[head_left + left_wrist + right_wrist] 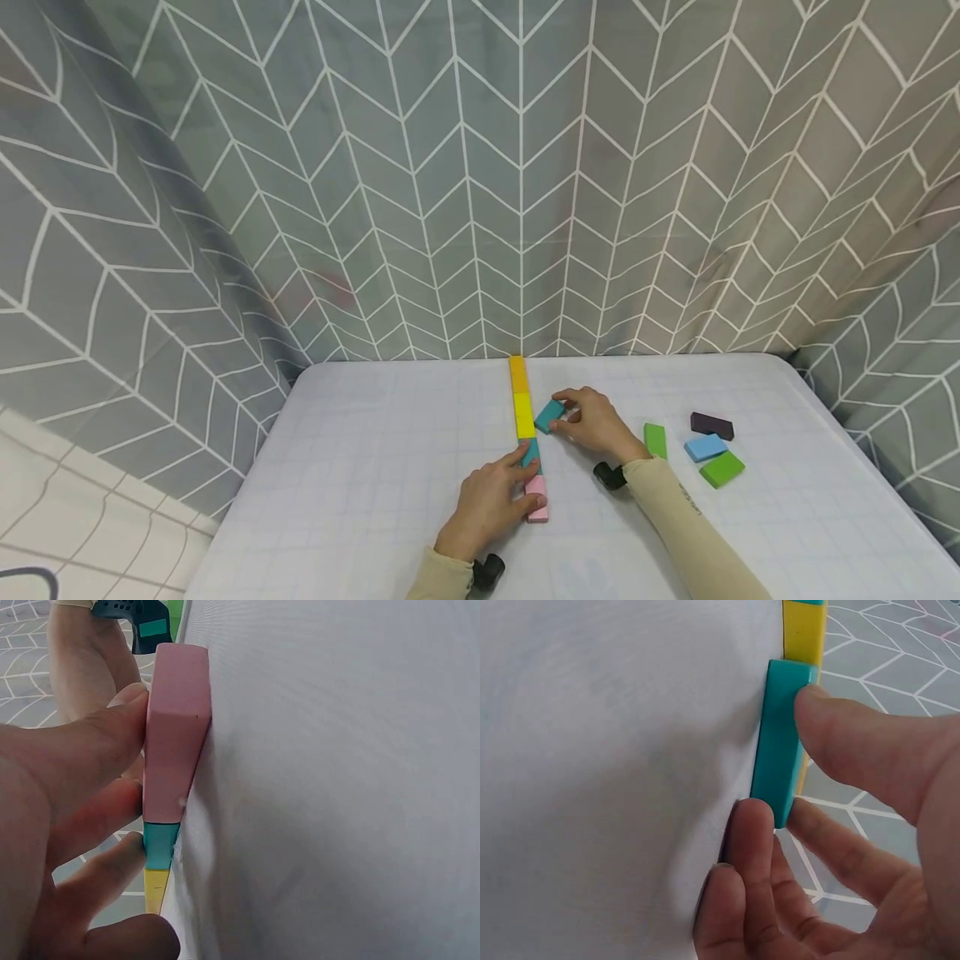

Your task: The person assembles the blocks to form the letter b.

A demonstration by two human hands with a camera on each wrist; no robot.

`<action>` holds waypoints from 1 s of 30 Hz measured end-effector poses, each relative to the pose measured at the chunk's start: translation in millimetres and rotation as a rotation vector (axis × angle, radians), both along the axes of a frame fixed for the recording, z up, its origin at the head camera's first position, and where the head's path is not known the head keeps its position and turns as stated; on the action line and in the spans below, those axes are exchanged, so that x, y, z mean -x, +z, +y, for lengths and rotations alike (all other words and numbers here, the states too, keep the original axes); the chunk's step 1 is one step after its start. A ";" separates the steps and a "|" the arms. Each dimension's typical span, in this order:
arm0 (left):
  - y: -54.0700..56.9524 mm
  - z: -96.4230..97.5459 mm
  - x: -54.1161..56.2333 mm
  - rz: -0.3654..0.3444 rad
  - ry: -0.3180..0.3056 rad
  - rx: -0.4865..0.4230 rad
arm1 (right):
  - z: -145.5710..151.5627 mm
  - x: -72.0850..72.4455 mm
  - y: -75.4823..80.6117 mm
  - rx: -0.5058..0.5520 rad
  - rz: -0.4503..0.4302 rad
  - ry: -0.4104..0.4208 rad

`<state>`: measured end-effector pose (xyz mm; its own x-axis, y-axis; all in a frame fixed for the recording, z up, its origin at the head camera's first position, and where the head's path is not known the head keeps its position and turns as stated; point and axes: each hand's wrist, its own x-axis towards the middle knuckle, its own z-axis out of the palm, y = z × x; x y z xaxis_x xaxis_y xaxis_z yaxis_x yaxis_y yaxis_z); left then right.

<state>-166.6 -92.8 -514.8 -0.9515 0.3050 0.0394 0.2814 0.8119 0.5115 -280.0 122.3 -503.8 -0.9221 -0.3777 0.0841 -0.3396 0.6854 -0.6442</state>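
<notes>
A straight row of blocks runs away from me: a pink block (537, 512) nearest, then a teal block (532, 452), a yellow block (524, 415) and an orange block (519, 374). My left hand (489, 503) rests on the near part of this row, its thumb on the pink block and its fingertips by the teal one. Just right of the yellow block, my right hand (595, 427) pinches a second teal block (780, 742) between thumb and fingers. That block lies at a slant to the row, close over the table.
On the white table (360, 467), loose blocks lie to the right of my right wrist: a green block (655, 440), a dark block (712, 426), a light blue block (705, 447) and another green block (722, 470). A patterned curtain (480, 208) hangs behind the table.
</notes>
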 end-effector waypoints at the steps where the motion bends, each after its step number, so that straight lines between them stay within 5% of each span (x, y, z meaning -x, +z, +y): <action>1: 0.3 -0.2 0.0 -0.001 0.000 -0.002 | 0.4 0.3 0.0 0.001 -0.002 -0.002; 17: 1.4 -0.8 -0.1 0.019 -0.007 0.008 | -1.5 3.2 -3.1 0.031 -0.014 -0.104; 30: 1.1 0.7 -1.9 -0.015 0.011 -0.017 | 0.3 2.2 -1.8 0.016 -0.012 -0.090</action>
<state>-164.7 -92.2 -513.7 -0.9554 0.2937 0.0300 0.2645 0.8064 0.5289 -282.2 122.6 -505.6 -0.9532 -0.2922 0.0778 -0.2691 0.7024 -0.6590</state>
